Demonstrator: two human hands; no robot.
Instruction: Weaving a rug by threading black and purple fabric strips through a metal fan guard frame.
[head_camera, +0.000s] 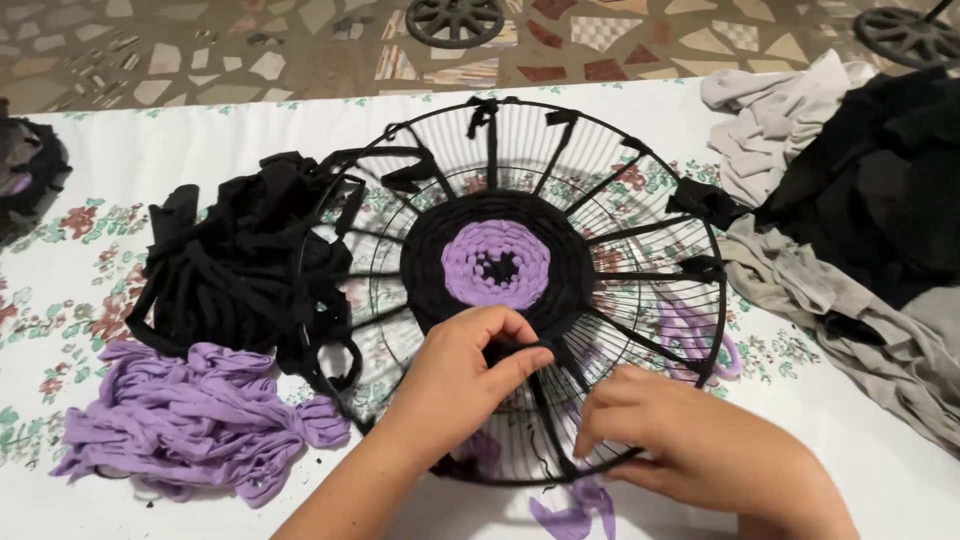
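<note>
Black strip (515, 347) is pinched by the left hand (462, 372) at the mat (497, 262), mid-frame on the wire frame (655, 225); right hand (672, 432) grips the rim, woven only at centre, outer spokes bare.

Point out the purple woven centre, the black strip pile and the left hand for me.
purple woven centre (497, 262), head view, on the purple ring.
black strip pile (235, 275), head view, middle of the heap.
left hand (470, 362), head view, back of the hand.
</note>
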